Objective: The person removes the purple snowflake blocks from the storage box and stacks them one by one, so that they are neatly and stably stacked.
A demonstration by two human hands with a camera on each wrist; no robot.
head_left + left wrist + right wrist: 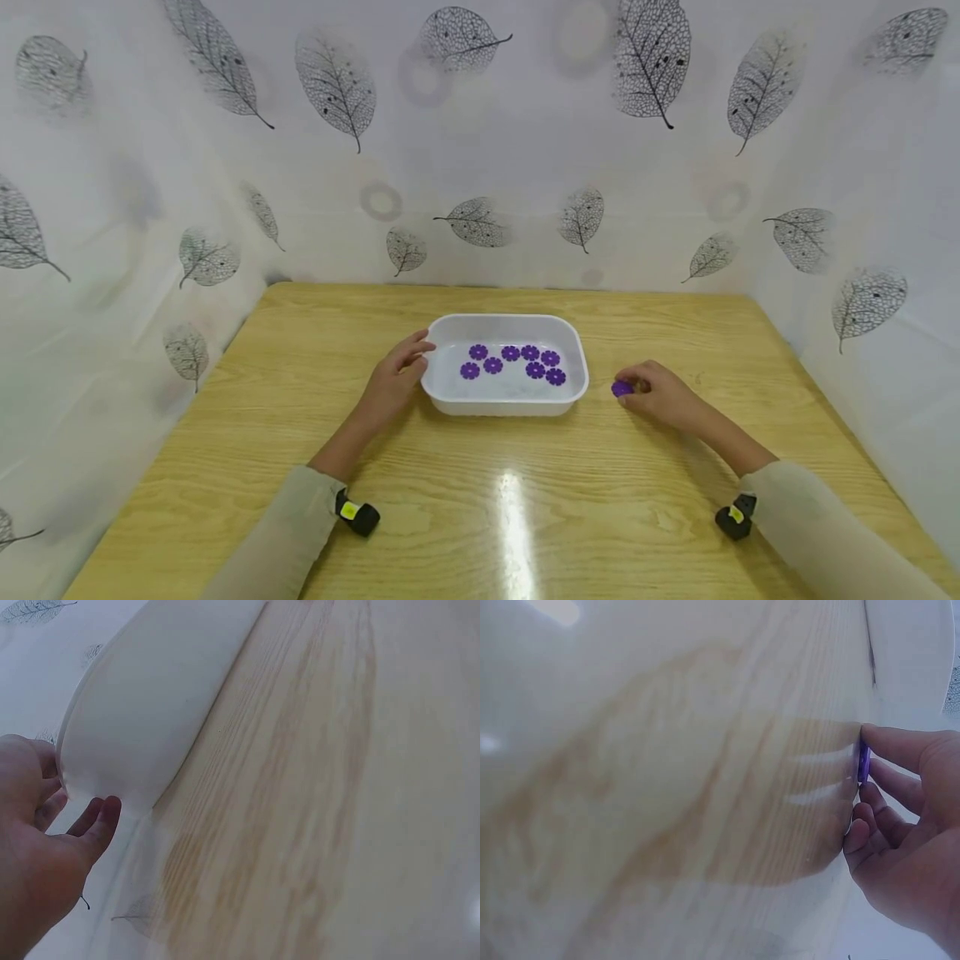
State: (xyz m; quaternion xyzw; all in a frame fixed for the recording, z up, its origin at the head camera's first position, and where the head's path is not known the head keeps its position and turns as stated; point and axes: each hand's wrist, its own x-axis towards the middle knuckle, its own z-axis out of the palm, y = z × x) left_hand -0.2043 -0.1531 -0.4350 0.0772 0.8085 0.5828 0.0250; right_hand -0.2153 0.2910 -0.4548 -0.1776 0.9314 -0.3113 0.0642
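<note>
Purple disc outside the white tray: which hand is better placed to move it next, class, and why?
Probably the right hand: it pinches the purple disc, beside the white tray. The left hand touches the tray's opposite end.

The left arm (pixel 292 525) and right arm (pixel 810 508) slant inward from behind the fingers, the left hand (pixel 390 382) with gently bent fingers just apart from its thumb, the right hand (pixel 663 398) pinching between thumb and fingertips, other fingers curled beside them.
</note>
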